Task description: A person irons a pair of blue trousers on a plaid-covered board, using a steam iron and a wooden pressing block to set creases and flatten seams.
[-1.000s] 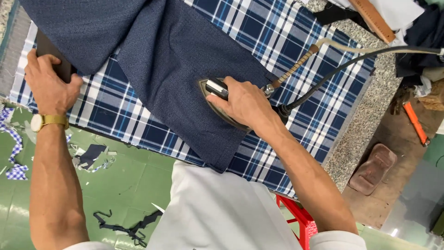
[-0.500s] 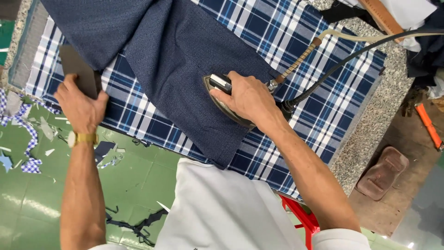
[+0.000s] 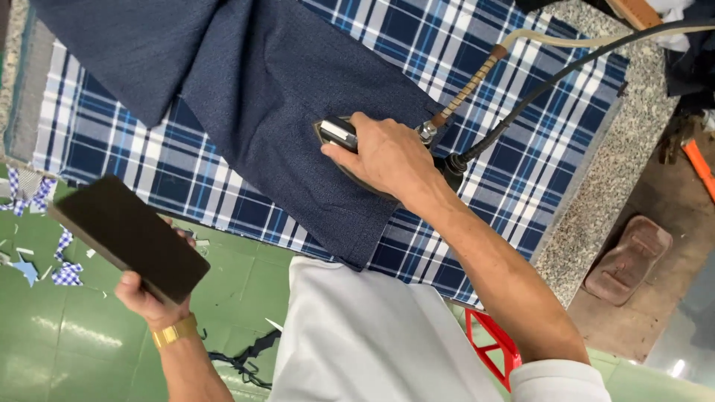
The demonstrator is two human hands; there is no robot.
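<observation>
**Right hand on the iron, left hand lifting a dark block**

Head view: right hand (image 3: pixel 387 152) is closed over the handle of an iron (image 3: pixel 339 138) that sits flat on a dark blue garment (image 3: pixel 275 89), near the lower edge of that cloth. The garment lies on a blue and white plaid cover (image 3: pixel 514 134) spread across the tabletop (image 3: pixel 596 186). A hose and a black cable (image 3: pixel 521 82) run from the iron's rear toward the upper right. Left hand (image 3: pixel 149 298) grips one end of a dark rectangular block (image 3: pixel 126 234), held off the tabletop edge, above the green floor (image 3: pixel 74 350) strewn with cloth scraps. Judging from this, an iron left resting in one spot could scorch or shine the fabric, and the trailing cable could drag across the pressed cloth.
</observation>
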